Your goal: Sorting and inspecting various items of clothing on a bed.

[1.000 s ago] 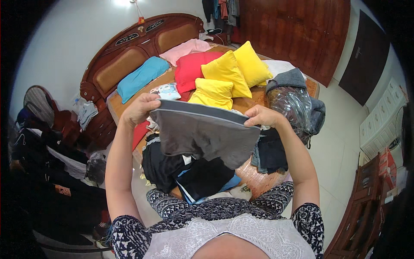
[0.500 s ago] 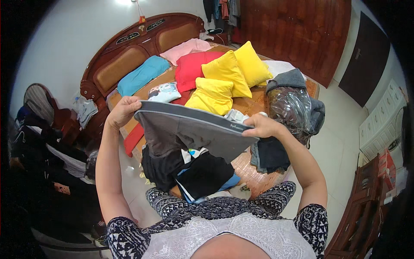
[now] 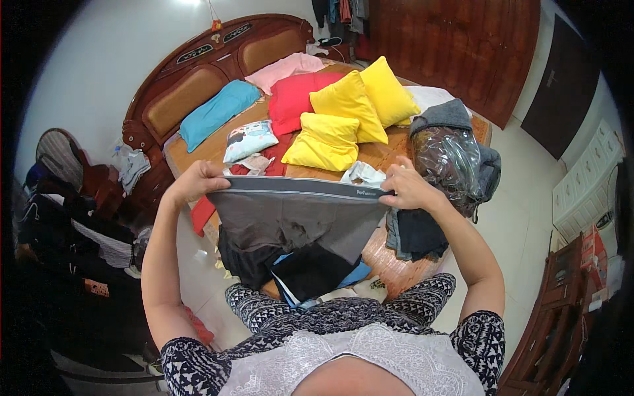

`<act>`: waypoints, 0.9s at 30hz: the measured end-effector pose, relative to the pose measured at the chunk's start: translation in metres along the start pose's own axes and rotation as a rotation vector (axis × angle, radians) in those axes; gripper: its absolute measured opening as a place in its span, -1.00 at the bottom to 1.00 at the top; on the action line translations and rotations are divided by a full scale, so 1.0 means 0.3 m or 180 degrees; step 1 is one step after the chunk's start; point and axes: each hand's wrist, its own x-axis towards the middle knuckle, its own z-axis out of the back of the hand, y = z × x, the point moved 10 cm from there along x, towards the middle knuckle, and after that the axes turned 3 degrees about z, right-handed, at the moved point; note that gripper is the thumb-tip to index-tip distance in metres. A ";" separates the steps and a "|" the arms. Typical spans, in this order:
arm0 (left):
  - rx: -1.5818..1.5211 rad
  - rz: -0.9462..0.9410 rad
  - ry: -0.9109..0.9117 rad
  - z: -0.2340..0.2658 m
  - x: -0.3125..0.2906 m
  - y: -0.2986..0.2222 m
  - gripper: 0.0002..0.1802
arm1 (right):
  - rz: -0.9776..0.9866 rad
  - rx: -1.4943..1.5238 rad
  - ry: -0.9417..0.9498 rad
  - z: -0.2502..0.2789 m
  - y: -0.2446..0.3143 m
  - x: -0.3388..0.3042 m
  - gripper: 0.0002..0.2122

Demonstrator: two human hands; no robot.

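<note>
A pair of grey underpants (image 3: 284, 214) hangs stretched wide between my hands, its dark elastic waistband running along the top. My left hand (image 3: 199, 185) pinches the waistband's left end between thumb and fingers. At the other end, my right hand (image 3: 406, 186) grips the band in the same way. Below and partly behind the underpants lies a heap of black clothes (image 3: 314, 272), with blue and white cloth showing at its edges. A folded dark garment (image 3: 424, 232) rests on the bed just beyond my right hand, beside the heap.
Yellow cushions (image 3: 322, 142), a red pillow (image 3: 290, 99) and a blue pillow (image 3: 218, 113) lie on the wooden bed (image 3: 389, 267). A clear plastic bag (image 3: 446, 162) of dark contents sits at the bed's right side. Piled clothes (image 3: 66, 231) stand at the left.
The waistband, which sloped down to the right, is now nearly level. My left hand has dropped and my right hand has risen slightly. Both still hold the underpants.
</note>
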 end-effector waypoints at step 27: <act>-0.0968 0.0053 -0.0083 -0.247 0.028 0.191 -0.71 | -0.1104 0.1832 -0.1063 -0.119 -0.207 -0.100 -0.78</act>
